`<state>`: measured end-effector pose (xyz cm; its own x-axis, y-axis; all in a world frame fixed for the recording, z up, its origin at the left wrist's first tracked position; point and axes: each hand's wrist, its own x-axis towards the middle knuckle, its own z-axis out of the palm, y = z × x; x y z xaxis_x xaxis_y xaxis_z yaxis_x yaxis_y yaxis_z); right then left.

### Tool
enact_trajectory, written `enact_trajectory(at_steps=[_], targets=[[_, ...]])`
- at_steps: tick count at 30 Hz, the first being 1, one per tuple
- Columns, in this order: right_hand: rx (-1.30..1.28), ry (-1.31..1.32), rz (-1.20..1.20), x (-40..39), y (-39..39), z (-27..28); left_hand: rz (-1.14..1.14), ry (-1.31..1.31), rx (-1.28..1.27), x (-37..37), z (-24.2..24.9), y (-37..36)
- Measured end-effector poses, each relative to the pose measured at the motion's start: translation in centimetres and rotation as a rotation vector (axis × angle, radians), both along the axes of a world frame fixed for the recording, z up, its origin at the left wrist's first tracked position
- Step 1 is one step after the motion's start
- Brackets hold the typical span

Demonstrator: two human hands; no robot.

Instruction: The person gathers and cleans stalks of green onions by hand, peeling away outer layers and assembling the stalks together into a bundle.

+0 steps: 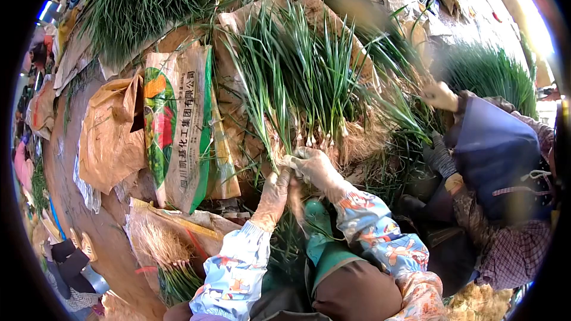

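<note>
A spread row of scallions [297, 71] lies ahead of me, green leaves pointing away and whitish bulbs and stringy roots towards me. My left hand [272, 199] and my right hand [318, 171], both in pale soiled gloves, meet at the near root end of this row. The fingers of both are pinched together on scallion stalks [275, 148] at their root ends; how many stalks is hidden. Something thin and brownish hangs blurred below the fingers. Tangled roots [363, 139] lie just right of my right hand.
Printed sack [187, 125] and brown paper sack [110, 134] lie to the left. A tied scallion bundle [178, 279] sits front left, a large green pile [151, 3] far left. At right, a co-worker in a dark blue apron [496, 154] reaches a gloved hand [440, 96] towards scallions.
</note>
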<state>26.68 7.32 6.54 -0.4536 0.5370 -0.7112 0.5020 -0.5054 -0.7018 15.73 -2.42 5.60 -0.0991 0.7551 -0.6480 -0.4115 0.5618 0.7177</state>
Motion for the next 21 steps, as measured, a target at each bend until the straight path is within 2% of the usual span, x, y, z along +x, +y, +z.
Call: enact_trajectory(at_steps=[1,2,4,5,7,8,9,10,11,12,13,15,16,19,21], targets=[[-0.155,0.110,-0.165,-0.4,0.0,0.1,0.072,-0.059,-0.115,0.1,1.0,0.3],[-0.152,0.117,-0.174,-0.6,0.1,-0.2,0.132,-0.222,-0.035,0.0,-0.3,-0.1],[-0.292,0.253,-0.263,-1.1,0.1,-1.7,0.128,-0.237,-0.033,-0.1,0.2,-0.4],[0.206,0.234,0.064,-0.8,-0.4,-3.1,0.133,-0.258,-0.033,-0.1,0.3,-0.6],[1.304,-0.093,0.458,-1.0,-1.2,-4.7,0.134,-0.195,0.019,0.0,-0.8,-0.7],[0.969,-0.311,0.322,-1.9,-1.6,-1.3,0.118,-0.212,-0.040,0.0,-0.3,-0.5],[0.967,-0.313,0.323,-1.6,-1.3,-1.6,0.098,-0.228,-0.099,-0.1,0.4,-0.2],[0.994,-0.451,0.375,-1.0,-0.5,-2.4,0.037,-0.068,-0.101,-0.2,1.7,0.3],[1.016,-0.590,0.424,-0.2,0.1,-3.6,0.035,-0.166,0.113,-0.4,2.8,0.1],[1.056,-0.540,0.413,3.3,0.9,-9.3,0.028,-0.119,0.198,-0.7,4.4,0.1],[0.818,-0.376,0.572,4.2,1.4,-8.0,0.024,-0.067,0.289,-1.2,6.0,0.5],[0.202,-0.120,0.791,5.9,2.4,-5.0,0.161,-0.299,0.374,-2.6,7.9,1.5],[0.287,-0.189,1.087,4.5,2.0,-3.2,0.182,-0.291,0.322,-3.1,7.5,2.1],[0.579,-0.660,0.903,-0.5,4.6,0.0,0.241,-0.416,0.222,-3.7,3.1,2.1],[0.893,-0.552,0.264,-2.4,7.7,-2.4,0.157,-0.535,0.024,-3.3,1.6,1.1]])
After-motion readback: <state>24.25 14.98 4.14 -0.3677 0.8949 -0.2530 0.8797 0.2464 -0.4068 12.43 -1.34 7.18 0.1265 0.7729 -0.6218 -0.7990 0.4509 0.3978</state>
